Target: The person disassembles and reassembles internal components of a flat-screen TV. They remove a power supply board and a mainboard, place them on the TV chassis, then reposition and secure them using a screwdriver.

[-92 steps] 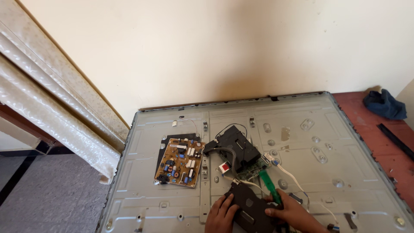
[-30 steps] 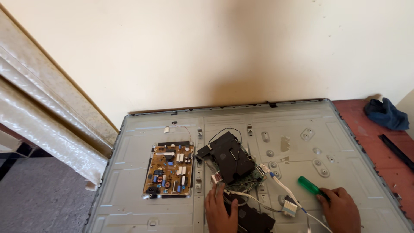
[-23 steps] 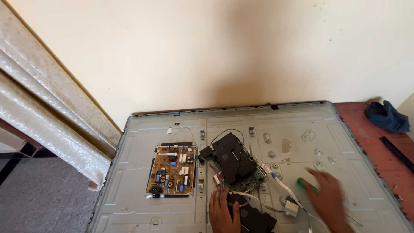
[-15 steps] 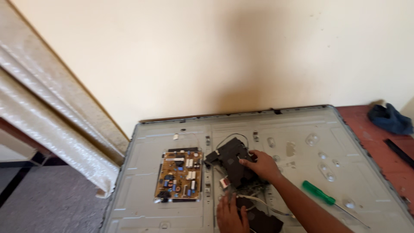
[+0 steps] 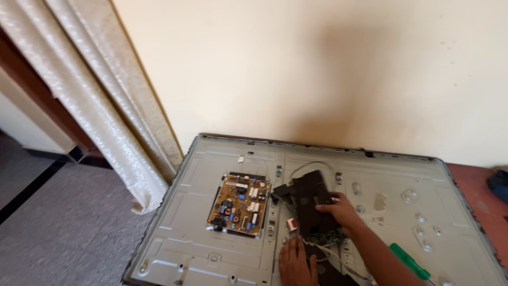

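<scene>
A large grey metal back panel of a flat screen lies face down on the floor, its far edge close to a cream wall. The right hand rests flat on a black plastic cover near the middle of the panel, fingers curled over its right edge and pressing on it rather than pinching. The left hand lies lower down, palm down and fingers spread, just beside a tangle of white wires and the lower end of the black part; whether it grips anything is hard to tell, since the frame edge cuts it off. A small white connector sits just left of the cover.

Left of the cover, apart from both hands, a brown power supply board is seated on the panel, with bare metal all around it. A green-handled screwdriver lies on the panel to the right of the right forearm, well clear of the hands. The right half of the panel is mostly open sheet with stamped bosses.

A pale curtain hangs down to the panel's left far corner, nearly touching the rim. Grey floor lies open on the left; a red floor strip borders the right edge.
</scene>
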